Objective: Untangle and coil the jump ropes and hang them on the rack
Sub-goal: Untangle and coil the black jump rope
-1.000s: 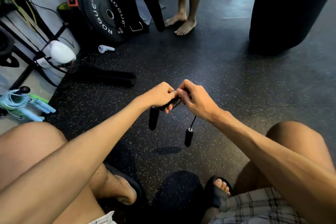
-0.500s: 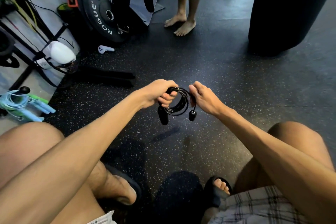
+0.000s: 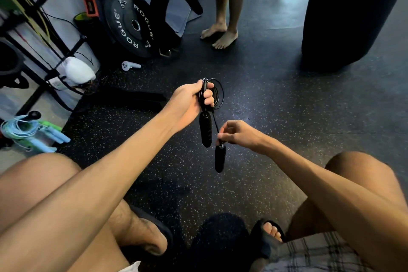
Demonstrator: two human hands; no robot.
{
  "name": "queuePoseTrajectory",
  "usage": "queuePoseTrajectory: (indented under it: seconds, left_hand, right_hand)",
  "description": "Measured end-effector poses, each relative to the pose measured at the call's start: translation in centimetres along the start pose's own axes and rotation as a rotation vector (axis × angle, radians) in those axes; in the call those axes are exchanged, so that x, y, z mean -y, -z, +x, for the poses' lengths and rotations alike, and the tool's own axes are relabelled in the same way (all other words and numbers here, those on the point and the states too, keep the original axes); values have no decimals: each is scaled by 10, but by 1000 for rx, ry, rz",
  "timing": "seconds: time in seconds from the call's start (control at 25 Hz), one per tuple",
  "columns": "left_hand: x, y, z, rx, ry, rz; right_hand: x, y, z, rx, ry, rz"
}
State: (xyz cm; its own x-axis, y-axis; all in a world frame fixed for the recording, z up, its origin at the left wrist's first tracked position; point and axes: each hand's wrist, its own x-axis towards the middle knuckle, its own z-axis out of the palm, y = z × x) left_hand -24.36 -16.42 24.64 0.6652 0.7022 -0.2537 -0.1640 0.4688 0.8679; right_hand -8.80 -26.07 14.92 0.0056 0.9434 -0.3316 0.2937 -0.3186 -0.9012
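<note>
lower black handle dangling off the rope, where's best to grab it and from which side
Wrap round the middle of the lower handle, coming from its right or from below. It hangs upright and free below the right hand, which only pinches the cord at its top; the other handle hangs close on its left.

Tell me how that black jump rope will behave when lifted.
Likely floppy: the black jump rope bends into small loops in the left hand. The handles dangle, so they probably swing when moved. Loops may spring open if released.
</note>
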Motion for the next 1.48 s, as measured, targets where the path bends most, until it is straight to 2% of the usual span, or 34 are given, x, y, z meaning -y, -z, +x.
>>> queuePoseTrajectory:
  seconds: [0.2,0.32,0.44,0.56,0.68,0.84,1.04,1.16,1.36,1.48]
  left_hand:
    - [9,8,7,-216,-249,160]
    - [15,13,10,-309,-347,482]
    - [22,11,8,-282,-427,801]
    - [32,9,4,-222,-491,1089]
    - [45,9,-1,-114,-557,1355]
    - [58,5,-6,0,-705,1655]
    - [59,5,-14,73,-781,1725]
    - [51,4,-20,75,-778,1675]
    - [39,6,-41,-61,-1024,1578]
    - [20,11,-52,-282,-1086,1375]
  right_hand:
    - [18,-4,-7,24,140,104]
    - [25,-8,-9,56,156,261]
    - [30,-9,-12,47,105,345]
    - [37,-2,-14,-32,78,365]
    - [41,2,-16,-143,60,347]
    - [46,6,-18,-173,58,248]
    - [59,3,-22,-233,112,101]
    - [68,0,-25,-254,121,34]
    - [89,-1,-34,-300,210,-25]
    - [101,-4,-43,-332,213,-115]
